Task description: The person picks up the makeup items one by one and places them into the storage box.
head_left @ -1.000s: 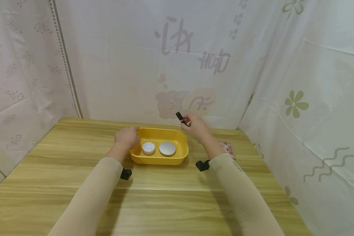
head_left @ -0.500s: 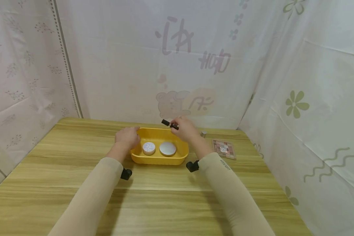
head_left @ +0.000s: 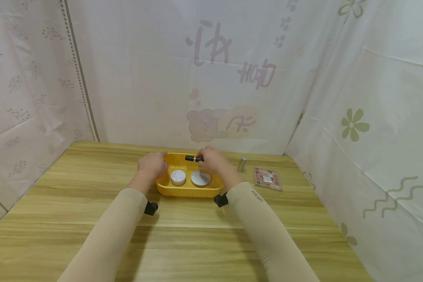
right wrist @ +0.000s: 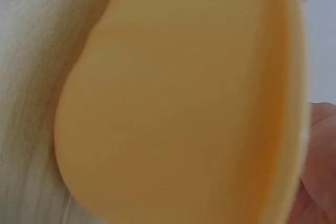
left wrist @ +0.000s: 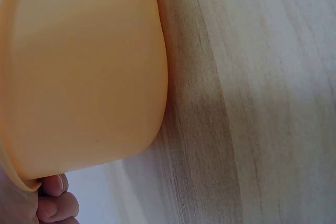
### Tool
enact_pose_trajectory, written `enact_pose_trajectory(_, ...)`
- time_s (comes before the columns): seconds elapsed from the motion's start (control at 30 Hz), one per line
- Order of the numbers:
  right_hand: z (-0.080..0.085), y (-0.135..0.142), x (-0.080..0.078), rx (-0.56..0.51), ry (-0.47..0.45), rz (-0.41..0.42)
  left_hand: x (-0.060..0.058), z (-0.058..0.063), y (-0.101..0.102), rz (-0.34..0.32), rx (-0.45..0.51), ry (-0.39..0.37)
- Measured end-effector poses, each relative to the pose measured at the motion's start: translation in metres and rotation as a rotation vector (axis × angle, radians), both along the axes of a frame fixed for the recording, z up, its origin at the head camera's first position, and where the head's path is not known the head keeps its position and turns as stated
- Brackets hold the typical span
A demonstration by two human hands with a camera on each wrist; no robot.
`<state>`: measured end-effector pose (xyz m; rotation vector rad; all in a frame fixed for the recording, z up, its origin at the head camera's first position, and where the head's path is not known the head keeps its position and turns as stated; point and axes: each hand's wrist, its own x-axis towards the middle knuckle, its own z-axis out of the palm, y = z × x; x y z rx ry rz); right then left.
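My left hand grips the left end of a yellow plastic tub. In the left wrist view its curled fingers show under the tub's rim. My right hand pinches a black lipstick with a rose-gold band, held lengthwise over the tub's back right part. Inside the tub lie a small white round case with a star pattern and a flat silver round compact. The tub's wall fills most of the right wrist view and hides the lipstick there.
Right of the tub, a small silvery tube stands on the wooden table. Beside it lies a flat eyeshadow palette with pinkish squares. A printed white curtain hangs behind the table and along both sides.
My right hand has moved left and down with the lipstick, from behind the tub's right end to over it. The silvery tube and palette have come into view. The left hand stays put.
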<state>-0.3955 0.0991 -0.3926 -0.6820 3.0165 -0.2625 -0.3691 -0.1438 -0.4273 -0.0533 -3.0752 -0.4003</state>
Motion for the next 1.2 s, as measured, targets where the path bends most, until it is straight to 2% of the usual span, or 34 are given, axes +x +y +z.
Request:
enact_pose_trajectory(0.47,-0.014,-0.006,-0.001,0.132,0.014,0.075,-0.001,-0.002,0.000,0.003,-0.002,0.016)
enact_pose_trajectory(0.9,-0.018,-0.003,0.001,0.111,0.008,0.022,0.001,-0.001,0.002,0.004,0.005,0.023)
enact_pose_trajectory(1.2,-0.013,0.000,0.005,0.092,-0.015,0.017,0.002,0.000,0.001,-0.001,-0.001,0.009)
